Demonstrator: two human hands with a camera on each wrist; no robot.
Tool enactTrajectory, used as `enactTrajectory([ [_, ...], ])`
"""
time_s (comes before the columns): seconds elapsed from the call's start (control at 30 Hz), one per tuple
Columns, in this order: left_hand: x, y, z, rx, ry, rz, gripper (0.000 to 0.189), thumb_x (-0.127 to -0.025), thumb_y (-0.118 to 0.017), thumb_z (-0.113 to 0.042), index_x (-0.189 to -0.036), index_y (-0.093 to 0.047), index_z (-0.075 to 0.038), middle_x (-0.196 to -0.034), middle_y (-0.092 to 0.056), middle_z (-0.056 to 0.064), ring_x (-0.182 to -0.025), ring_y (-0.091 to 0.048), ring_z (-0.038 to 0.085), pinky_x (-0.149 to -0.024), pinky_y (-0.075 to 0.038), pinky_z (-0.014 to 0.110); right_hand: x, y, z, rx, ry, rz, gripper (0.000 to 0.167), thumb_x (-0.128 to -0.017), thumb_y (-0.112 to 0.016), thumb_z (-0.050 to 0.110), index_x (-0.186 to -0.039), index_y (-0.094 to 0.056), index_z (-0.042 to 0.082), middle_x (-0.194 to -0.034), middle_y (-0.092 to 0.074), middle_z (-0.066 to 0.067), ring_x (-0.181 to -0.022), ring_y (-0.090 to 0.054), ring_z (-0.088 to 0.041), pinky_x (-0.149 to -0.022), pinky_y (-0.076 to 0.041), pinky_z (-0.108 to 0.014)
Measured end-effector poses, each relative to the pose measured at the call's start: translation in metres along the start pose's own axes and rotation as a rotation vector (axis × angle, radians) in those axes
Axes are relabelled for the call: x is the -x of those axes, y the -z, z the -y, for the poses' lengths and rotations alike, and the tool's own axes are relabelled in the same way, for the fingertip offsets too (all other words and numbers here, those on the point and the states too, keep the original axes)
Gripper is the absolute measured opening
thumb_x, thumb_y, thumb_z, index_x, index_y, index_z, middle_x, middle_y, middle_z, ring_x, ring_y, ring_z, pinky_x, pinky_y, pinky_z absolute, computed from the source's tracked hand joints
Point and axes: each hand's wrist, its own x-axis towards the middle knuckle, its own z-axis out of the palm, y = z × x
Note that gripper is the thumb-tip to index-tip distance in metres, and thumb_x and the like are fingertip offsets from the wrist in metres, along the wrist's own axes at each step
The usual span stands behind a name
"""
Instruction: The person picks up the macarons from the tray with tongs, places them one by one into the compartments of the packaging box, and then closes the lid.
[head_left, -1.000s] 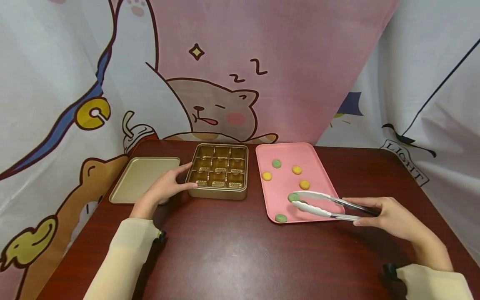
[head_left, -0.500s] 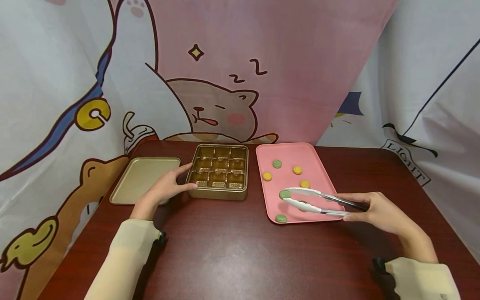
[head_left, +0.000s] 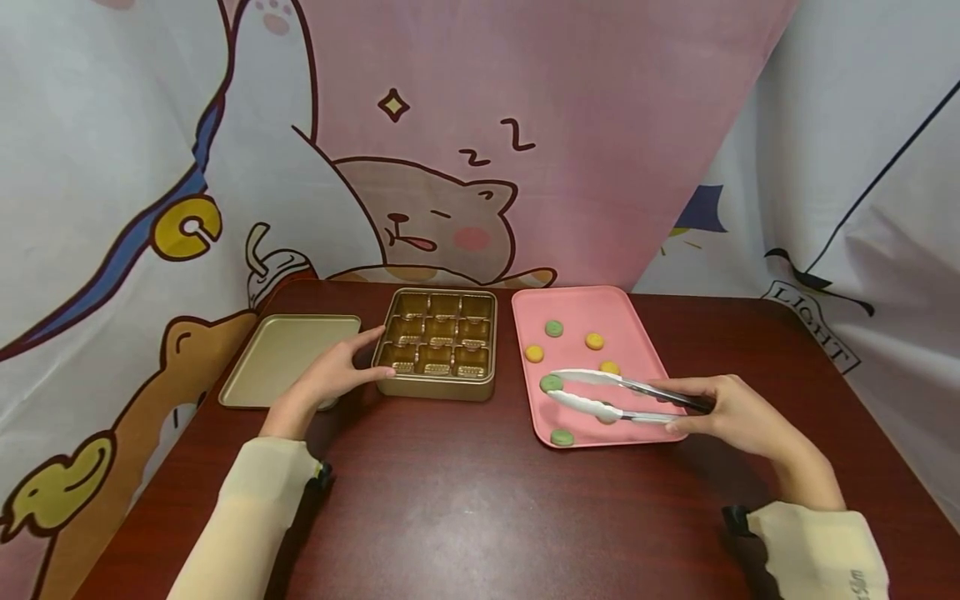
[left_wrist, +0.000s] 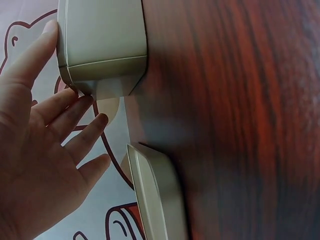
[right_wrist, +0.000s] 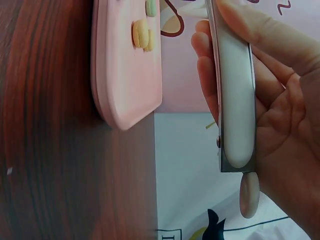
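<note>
My right hand (head_left: 738, 417) grips a pair of tongs (head_left: 626, 383) with white tips. Between those tips is a green macaron (head_left: 551, 383), above the left part of a pink tray (head_left: 637, 312). In the right wrist view, thumb and fingers lie along the handle of the tongs (right_wrist: 239, 95). My left hand (head_left: 333, 371) touches the near left corner of a gold tin box (head_left: 435, 387), thumb at the front rim, fingers along the left side, fairly straight. The left wrist view has the tin's side (left_wrist: 105, 35) against the thumb and fingertips. Its insert of square compartments holds nothing.
On the tray lie yellow macarons (head_left: 595, 341) and green macarons (head_left: 562, 437); one green macaron is partly hidden by the tongs. A gold lid (head_left: 281, 358) lies left of the tin. Printed cloth (head_left: 585, 167) hangs behind the dark wooden table (head_left: 450, 500).
My right hand has moved left, carrying the tongs and the green macaron across the tray toward its left edge. The left hand and the tin have stayed in place.
</note>
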Motion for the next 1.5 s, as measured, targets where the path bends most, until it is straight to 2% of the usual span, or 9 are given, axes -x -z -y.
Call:
enactTrajectory([
  [0.17,0.0,0.001,0.0,0.011,-0.005,0.0,0.086,-0.089,-0.074,-0.042,-0.158,-0.031,-0.015,-0.159,-0.035,0.021,-0.146,-0.033,0.044,-0.114,-0.031,0.063,-0.007,-0.004,0.003,-0.02,0.024,-0.002,0.054,-0.077,-0.086,0.021,-0.127,-0.07,0.01,-0.111,-0.075,-0.008,-0.083,-0.061,-0.005,-0.069,-0.049,-0.018],
  [0.4,-0.001,0.001,0.001,0.012,-0.02,-0.011,0.087,-0.088,-0.075,-0.043,-0.157,-0.032,-0.013,-0.16,-0.035,0.019,-0.146,-0.033,0.042,-0.116,-0.03,0.062,-0.019,-0.008,0.012,-0.029,0.005,0.007,0.054,-0.078,-0.086,0.022,-0.129,-0.07,0.016,-0.11,-0.074,-0.008,-0.081,-0.057,-0.012,-0.065,-0.042,-0.019],
  [0.67,-0.001,0.002,0.001,-0.018,-0.028,-0.016,0.088,-0.087,-0.074,-0.046,-0.157,-0.032,-0.013,-0.159,-0.036,0.021,-0.145,-0.035,0.044,-0.115,-0.031,0.062,-0.033,-0.016,0.021,-0.035,-0.003,0.0,0.055,-0.077,-0.087,0.022,-0.129,-0.069,0.02,-0.118,-0.074,-0.005,-0.096,-0.065,-0.009,-0.079,-0.051,-0.017],
  [0.83,0.0,0.002,0.001,-0.025,-0.026,-0.019,0.088,-0.087,-0.075,-0.047,-0.157,-0.033,-0.014,-0.158,-0.037,0.021,-0.144,-0.036,0.044,-0.115,-0.031,0.061,-0.04,-0.02,0.026,-0.039,-0.001,-0.008,0.056,-0.077,-0.087,0.02,-0.129,-0.069,0.023,-0.117,-0.074,-0.005,-0.093,-0.062,-0.01,-0.075,-0.049,-0.018],
  [1.07,0.001,0.003,-0.001,0.004,-0.027,-0.011,0.086,-0.087,-0.076,-0.041,-0.157,-0.033,-0.012,-0.159,-0.037,0.019,-0.145,-0.034,0.043,-0.117,-0.029,0.061,-0.05,-0.028,0.036,-0.059,0.025,-0.02,0.054,-0.077,-0.086,0.02,-0.128,-0.07,0.015,-0.111,-0.075,-0.01,-0.084,-0.06,-0.017,-0.069,-0.046,-0.018],
  [1.23,0.001,0.003,-0.003,-0.012,-0.026,-0.017,0.087,-0.087,-0.076,-0.042,-0.157,-0.034,-0.012,-0.158,-0.038,0.02,-0.144,-0.036,0.044,-0.116,-0.03,0.061,-0.055,-0.034,0.04,-0.04,0.046,-0.033,0.057,-0.075,-0.087,0.018,-0.129,-0.069,0.014,-0.105,-0.075,-0.008,-0.08,-0.058,-0.017,-0.064,-0.044,-0.02],
  [1.5,0.001,0.003,-0.002,-0.007,-0.023,-0.023,0.087,-0.086,-0.076,-0.042,-0.156,-0.034,-0.012,-0.157,-0.038,0.021,-0.145,-0.036,0.043,-0.116,-0.03,0.061,-0.061,-0.043,0.042,-0.051,0.062,-0.033,0.056,-0.075,-0.087,0.013,-0.128,-0.069,0.011,-0.116,-0.074,-0.008,-0.095,-0.066,-0.023,-0.074,-0.05,-0.02],
])
